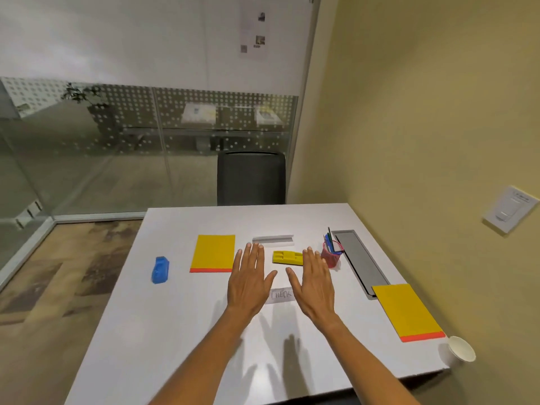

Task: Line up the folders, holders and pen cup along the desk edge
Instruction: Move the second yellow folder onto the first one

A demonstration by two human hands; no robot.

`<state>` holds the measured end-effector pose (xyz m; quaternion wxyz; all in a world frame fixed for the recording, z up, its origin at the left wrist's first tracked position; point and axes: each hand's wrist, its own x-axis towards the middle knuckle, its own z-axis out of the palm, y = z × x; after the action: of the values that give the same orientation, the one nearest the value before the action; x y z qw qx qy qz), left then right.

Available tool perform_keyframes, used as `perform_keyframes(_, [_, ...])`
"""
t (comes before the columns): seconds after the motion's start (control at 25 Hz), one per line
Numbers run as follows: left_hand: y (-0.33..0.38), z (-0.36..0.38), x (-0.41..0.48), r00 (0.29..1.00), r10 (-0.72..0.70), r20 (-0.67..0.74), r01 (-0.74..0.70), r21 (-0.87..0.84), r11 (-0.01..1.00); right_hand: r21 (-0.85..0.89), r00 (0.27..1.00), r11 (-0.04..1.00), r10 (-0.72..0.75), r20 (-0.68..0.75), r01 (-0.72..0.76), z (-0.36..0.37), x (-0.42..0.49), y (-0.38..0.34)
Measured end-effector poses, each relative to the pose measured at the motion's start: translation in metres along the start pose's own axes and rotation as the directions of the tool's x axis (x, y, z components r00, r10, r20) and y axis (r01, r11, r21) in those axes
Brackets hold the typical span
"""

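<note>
My left hand (250, 277) and my right hand (314, 280) hover flat over the middle of the white desk (181, 331), fingers straight and spread, holding nothing. One yellow folder (213, 252) with a red edge lies left of my left hand. A second yellow folder (407, 311) lies at the right edge. A blue holder (160, 270) sits far left. A yellow holder (287, 257) lies between my fingertips. Beyond it lies a clear holder (273, 240). The pink mesh pen cup (330, 254) with pens stands right of my right hand.
A grey cable tray (361, 263) is set into the desk along the right side. A white paper cup (461, 352) lies at the desk's near right corner. A paper label (280, 295) sits between my hands. A dark chair (251, 179) stands behind the desk.
</note>
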<state>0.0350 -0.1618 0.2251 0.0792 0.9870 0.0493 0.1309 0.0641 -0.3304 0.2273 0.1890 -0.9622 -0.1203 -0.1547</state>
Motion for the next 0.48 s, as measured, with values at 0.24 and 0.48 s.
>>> perform_keyframes(0.24, [-0.048, -0.038, -0.028, 0.990, -0.140, -0.031, 0.141, 0.030, 0.990, 0.060, 0.994, 0.994, -0.097, 0.047, 0.094, 0.004, -0.014, -0.056])
perform_keyframes(0.48, [-0.075, -0.041, -0.055, 0.975, -0.213, -0.062, 0.215, 0.030, 0.976, 0.083, 0.984, 0.982, -0.173, 0.036, 0.170, 0.017, -0.028, -0.083])
